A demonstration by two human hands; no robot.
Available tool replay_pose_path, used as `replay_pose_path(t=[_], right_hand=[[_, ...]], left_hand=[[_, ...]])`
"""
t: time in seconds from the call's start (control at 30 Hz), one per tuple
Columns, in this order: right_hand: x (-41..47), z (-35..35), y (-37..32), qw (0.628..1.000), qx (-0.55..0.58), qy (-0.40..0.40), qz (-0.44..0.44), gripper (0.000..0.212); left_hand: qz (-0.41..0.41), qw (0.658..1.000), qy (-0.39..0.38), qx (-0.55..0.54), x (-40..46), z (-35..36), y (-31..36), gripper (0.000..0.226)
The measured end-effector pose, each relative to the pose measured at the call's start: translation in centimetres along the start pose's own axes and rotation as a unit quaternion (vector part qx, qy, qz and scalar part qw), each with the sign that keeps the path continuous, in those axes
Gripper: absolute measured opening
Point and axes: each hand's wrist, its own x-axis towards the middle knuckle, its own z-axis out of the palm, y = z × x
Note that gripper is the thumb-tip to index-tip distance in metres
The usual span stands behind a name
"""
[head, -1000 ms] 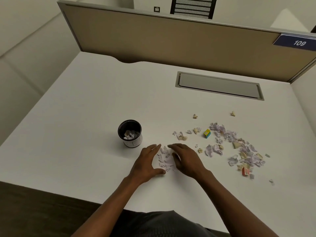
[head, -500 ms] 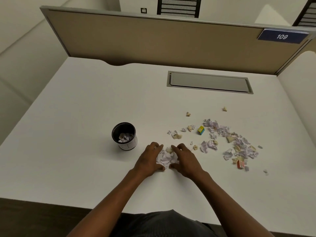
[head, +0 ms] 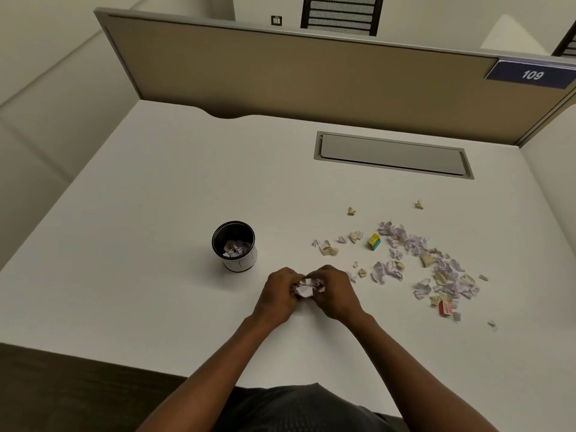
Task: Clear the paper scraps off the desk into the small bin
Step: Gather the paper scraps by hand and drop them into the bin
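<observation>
A small round bin (head: 234, 246), black inside with a white wall, stands on the white desk (head: 140, 244) and holds a few crumpled scraps. Just right of it and nearer to me, my left hand (head: 278, 297) and my right hand (head: 334, 291) press together around a bunch of white paper scraps (head: 307, 287), both curled shut on it. To the right lies a spread of several loose scraps (head: 436, 266), pale lilac and cream. A few more scraps (head: 325, 247) lie between that spread and the bin.
A small yellow box (head: 374, 241) and a small red box (head: 445, 308) lie among the scraps. A grey cable hatch (head: 392, 154) is set into the desk at the back. A tan partition (head: 280, 73) closes the far edge, and the desk's front edge is near my body.
My hands went from flat and apart around the pile to closed together, bunching the scraps into a wad between the fingers. The wad now looks raised a little off the desk.
</observation>
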Motion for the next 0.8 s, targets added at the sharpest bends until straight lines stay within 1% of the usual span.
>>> replay_pose_path(t=[0.07,0.13,0.2,0.23,0.4,0.57,0.67,0.8], right_hand=[[0.1,-0.2,0.2,0.999,0.038,0.001,0.026,0.021],[0.3,-0.3,0.2,0.988,0.134,-0.012,0.077,0.02],[0.5,-0.5,0.0,0.966,0.231,-0.028,0.113,0.018],[0.7,-0.7,-0.2,0.958,0.263,-0.032,0.113,0.018],[1.9,-2.4,-2.4,0.928,0.363,-0.038,0.076,0.018],[3.3,-4.5,-5.9,0.912,0.407,-0.051,0.026,0.019],[4.4,-5.3,-8.3,0.91,0.41,-0.057,0.013,0.021],[6.0,-5.1,-11.2,0.917,0.394,-0.068,0.004,0.023]], left_hand=[[0.004,1.0,0.013,-0.006,0.1,-0.3,0.0,0.013],[0.0,0.999,0.025,-0.029,0.0,-0.9,0.3,0.016],[-0.013,0.997,0.027,-0.068,0.0,-1.7,0.6,0.026],[-0.024,0.996,0.029,-0.083,0.0,-2.1,0.7,0.029],[-0.041,0.991,0.062,-0.111,0.7,-5.1,2.3,0.024],[-0.027,0.986,0.08,-0.141,1.1,-9.2,3.8,0.021],[0.0,0.986,0.11,-0.123,1.2,-11.6,4.1,0.014],[-0.011,0.982,0.151,-0.112,1.1,-14.1,3.6,0.03]])
